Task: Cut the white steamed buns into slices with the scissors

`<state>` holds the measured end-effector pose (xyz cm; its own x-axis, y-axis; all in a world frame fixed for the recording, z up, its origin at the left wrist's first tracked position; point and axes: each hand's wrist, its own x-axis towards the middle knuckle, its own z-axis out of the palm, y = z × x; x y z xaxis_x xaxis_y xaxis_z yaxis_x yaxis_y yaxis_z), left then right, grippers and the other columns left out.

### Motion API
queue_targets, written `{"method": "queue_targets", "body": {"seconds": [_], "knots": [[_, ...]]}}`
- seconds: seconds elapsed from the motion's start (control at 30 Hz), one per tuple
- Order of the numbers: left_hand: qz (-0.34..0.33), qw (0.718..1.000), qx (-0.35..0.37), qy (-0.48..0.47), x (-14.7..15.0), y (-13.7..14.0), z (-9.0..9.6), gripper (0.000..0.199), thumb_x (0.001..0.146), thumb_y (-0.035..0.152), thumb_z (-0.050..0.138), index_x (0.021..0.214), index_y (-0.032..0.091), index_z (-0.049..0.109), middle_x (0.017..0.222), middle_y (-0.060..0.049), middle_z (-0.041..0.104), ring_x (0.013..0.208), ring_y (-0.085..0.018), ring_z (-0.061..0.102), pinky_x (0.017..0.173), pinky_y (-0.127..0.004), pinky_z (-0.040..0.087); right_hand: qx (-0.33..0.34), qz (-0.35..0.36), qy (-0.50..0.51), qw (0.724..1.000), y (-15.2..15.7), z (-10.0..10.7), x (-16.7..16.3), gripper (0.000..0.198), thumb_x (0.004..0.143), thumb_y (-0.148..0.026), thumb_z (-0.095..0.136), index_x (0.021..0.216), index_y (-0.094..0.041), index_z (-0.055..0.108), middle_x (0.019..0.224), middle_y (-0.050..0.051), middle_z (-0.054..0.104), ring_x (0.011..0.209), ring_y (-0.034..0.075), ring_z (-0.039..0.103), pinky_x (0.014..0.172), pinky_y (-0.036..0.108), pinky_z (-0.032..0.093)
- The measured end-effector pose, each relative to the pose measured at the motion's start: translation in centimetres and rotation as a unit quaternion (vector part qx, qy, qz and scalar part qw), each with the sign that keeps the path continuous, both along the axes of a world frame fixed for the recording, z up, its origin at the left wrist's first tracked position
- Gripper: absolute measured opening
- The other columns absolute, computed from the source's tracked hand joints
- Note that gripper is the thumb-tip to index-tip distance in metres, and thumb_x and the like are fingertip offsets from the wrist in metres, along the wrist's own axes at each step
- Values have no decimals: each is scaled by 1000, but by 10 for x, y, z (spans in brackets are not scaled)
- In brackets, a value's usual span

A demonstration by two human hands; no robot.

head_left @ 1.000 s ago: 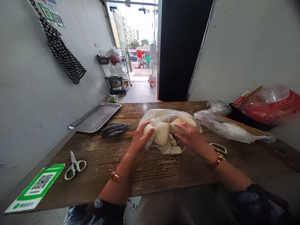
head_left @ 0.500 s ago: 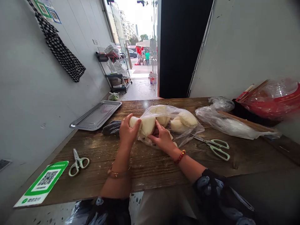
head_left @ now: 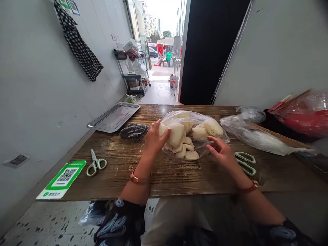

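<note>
Table (head_left: 179, 181), wood, runs under everything, incl. the clear bag (head_left: 196, 119), which sits mid-tabletop; places below are rel. to that bag. Bag = thin floppy film, prob. slippery and easily torn, so it'd give little support; better grip what's inside than the plastic. Metal tray (head_left: 115, 118) is L of bag, toward the far edge, well apart.

Hands: left hand (head_left: 155, 140) is at bag's L end, gripping a pale lump, fingers round the outer side, thumb across the front; can't tell if film lies btw. Right hand (head_left: 221, 152) is just off bag's front R side, fingers bent, thumb apart, no lump in it; can't tell if it's touching loose film.

Gray cloth (head_left: 133, 132) lies L of bag, btw it and left hand's side of the tray. Scissors (head_left: 246, 161) lie R of bag, partly behind right hand.

Big pale lumps (head_left: 176, 135) in bag look like dough or steamed bread: prob. soft, light-to-med. wt., dent easily. Best hold = broad, sides cupped w/ flat fingers, no pinching. Thin slices (head_left: 191, 155), piled at bag's front, look lighter & floppier, maybe tacky; lift singly by the edge, w/ support underneath.
</note>
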<state>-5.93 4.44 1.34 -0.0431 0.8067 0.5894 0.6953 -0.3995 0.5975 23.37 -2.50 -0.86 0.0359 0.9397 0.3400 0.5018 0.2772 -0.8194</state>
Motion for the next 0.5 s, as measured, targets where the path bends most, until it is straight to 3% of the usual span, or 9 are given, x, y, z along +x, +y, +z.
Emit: {"method": "queue_targets", "body": {"seconds": [0.1, 0.17, 0.33, 0.5], "knots": [[1, 1000, 12, -19, 9, -4, -5, 58, 83, 48, 64, 131, 15, 57, 124, -17, 63, 118, -33, 58, 103, -50, 44, 48, -1, -86, 995, -14, -1, 9, 40, 91, -41, 59, 123, -19, 64, 113, 13, 67, 90, 26, 67, 81, 44, 56], [-11, 998, 15, -57, 13, -5, -9, 56, 83, 49, 63, 127, 15, 59, 123, -17, 63, 117, -32, 58, 104, -49, 44, 70, 23, -114, 991, -17, 2, -1, 42, 92, -39, 57, 129, -20, 60, 120, 13, 65, 96, 26, 67, 84, 44, 56], [-48, 984, -14, -171, 11, -8, -15, 55, 83, 54, 62, 122, 16, 62, 125, -14, 64, 119, -29, 59, 105, -44, 43, 88, 49, -100, 990, 4, 13, -65, 69, 88, -40, 66, 148, -20, 39, 140, 17, 56, 124, 32, 57, 102, 50, 49], [-80, 962, -52, -255, 3, -15, -16, 57, 82, 56, 64, 122, 15, 62, 127, -14, 64, 119, -28, 59, 104, -40, 44, 96, 41, -119, 987, 32, 14, -119, 99, 68, -34, 85, 150, -10, 36, 152, 26, 40, 141, 42, 37, 113, 58, 33]]}}
